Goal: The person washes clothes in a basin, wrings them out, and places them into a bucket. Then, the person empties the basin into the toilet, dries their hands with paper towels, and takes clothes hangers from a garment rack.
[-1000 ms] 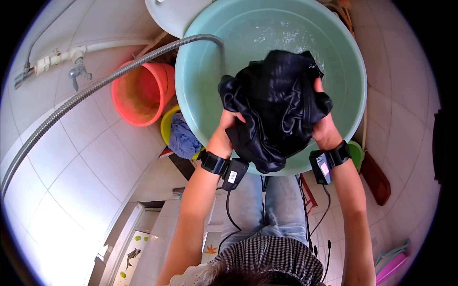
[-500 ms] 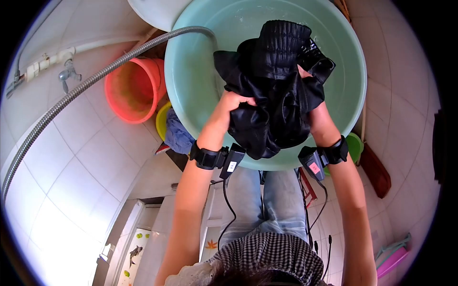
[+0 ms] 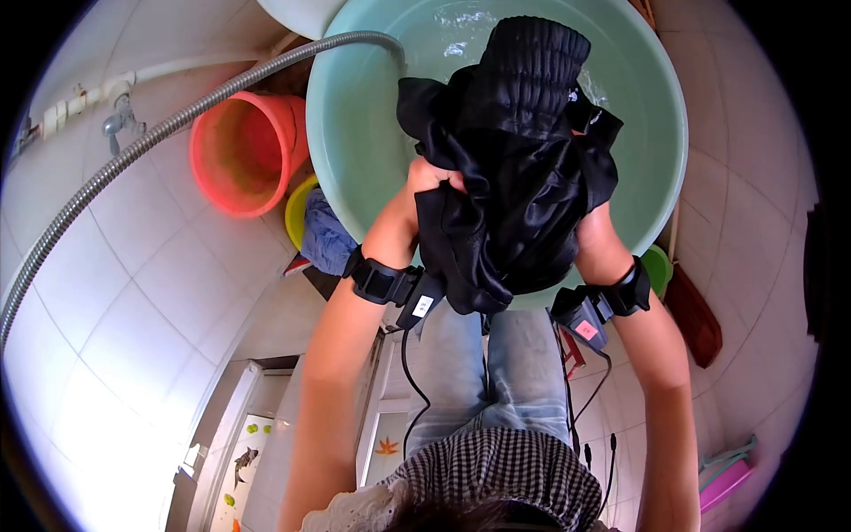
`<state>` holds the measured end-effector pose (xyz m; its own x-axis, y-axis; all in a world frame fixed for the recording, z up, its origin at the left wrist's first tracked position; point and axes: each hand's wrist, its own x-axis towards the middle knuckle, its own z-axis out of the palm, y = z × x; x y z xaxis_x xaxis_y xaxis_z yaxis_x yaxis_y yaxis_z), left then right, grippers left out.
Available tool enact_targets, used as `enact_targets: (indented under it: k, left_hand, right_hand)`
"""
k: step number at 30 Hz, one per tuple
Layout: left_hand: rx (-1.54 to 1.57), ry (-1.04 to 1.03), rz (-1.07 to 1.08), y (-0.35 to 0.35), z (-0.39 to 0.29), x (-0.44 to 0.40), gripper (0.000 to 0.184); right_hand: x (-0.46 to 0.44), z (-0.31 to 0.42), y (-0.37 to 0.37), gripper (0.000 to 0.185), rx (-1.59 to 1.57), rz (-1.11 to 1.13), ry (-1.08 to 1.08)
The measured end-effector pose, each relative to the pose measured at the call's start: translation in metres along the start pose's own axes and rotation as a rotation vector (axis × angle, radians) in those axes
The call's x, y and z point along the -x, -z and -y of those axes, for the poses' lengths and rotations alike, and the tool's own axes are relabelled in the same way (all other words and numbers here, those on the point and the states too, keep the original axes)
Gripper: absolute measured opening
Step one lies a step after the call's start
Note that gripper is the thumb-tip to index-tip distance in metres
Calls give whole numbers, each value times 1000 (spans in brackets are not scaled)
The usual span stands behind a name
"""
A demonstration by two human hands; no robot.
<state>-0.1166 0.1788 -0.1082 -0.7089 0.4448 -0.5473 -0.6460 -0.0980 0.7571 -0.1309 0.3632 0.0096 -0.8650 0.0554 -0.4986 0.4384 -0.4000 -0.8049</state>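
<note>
A shiny black garment (image 3: 523, 195) with a wide gathered elastic band hangs bunched between my hands over a large pale green tub (image 3: 350, 160). My left hand (image 3: 433, 177) is closed on its left side, fingers partly buried in the folds. On the other side, folds of cloth cover nearly all of my right hand (image 3: 580, 133), which grips the garment from the right. The elastic band stands up at the far end, and the lower folds droop toward the tub's near rim. Water glints at the tub's far side.
A ribbed metal hose (image 3: 191, 111) runs over the tub's left rim. Left of the tub are a red bucket (image 3: 208, 164) and a yellow basin (image 3: 297, 211) with blue-grey cloth (image 3: 324, 235). A green container (image 3: 657, 268) sits at right. A tap (image 3: 121, 120) is on the left wall.
Both hands have shifted slightly with the garment, which now looks larger and closer. Its elastic band has moved up and right in view, and its lower folds hang over the near rim.
</note>
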Motion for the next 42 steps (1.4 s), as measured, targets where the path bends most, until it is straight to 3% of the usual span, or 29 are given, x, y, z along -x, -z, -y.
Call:
enact_targets:
  k: [2,6,9,11,12,15,18,26,29,31,32,33,35,36,38,42]
  left_hand:
    - [28,-17,-27,-4,-1,3,16]
    - [136,-64,-105,-10,-9,15,17]
    - [276,-130,-200,-15,-25,34,17]
    - [378,-190,-264,-16,-36,50,17]
    - [417,-219,-294,-15,-41,62,17]
    - [482,-310,-411,-12,-45,106,17]
    - [495,-383,-560,-3,-38,158,17]
    - [414,-482,-1072,79,14,327,18]
    - [379,-441,-1173,135,61,358,19]
    - [548,-317,-1181,172,96,362,19]
    - [822,46,-1166,202,111,359,51]
    - [831,37,-1172,200,112,359,51]
    - [236,747,-1376,189,109,356,89]
    - [243,750,-1379,189,118,356,89]
    - [209,539,-1643,187,133,355,79]
    - [50,402,-1553,170,120,325,59]
  right_hand:
    - [3,9,-11,22,-145,-204,-262]
    - [0,5,-13,24,-127,-215,-255]
    - [-7,11,-16,28,-172,-98,-330]
    - [-15,12,-7,46,-339,62,-676]
    - [-15,15,-7,46,-330,76,-676]
    - [-10,22,-3,75,-144,176,-644]
    - [3,17,14,62,203,86,-513]
    - [10,4,34,39,354,36,-531]
    - [8,1,26,36,432,52,-514]
    - [9,-2,22,35,477,67,-495]
    - [8,-3,19,35,499,70,-491]
    - [7,-5,16,35,521,75,-485]
    - [6,-6,11,34,567,81,-473]
    - [6,-7,11,34,604,75,-465]
    - [1,-11,16,34,609,70,-473]
    - [-7,-16,29,38,463,37,-464]
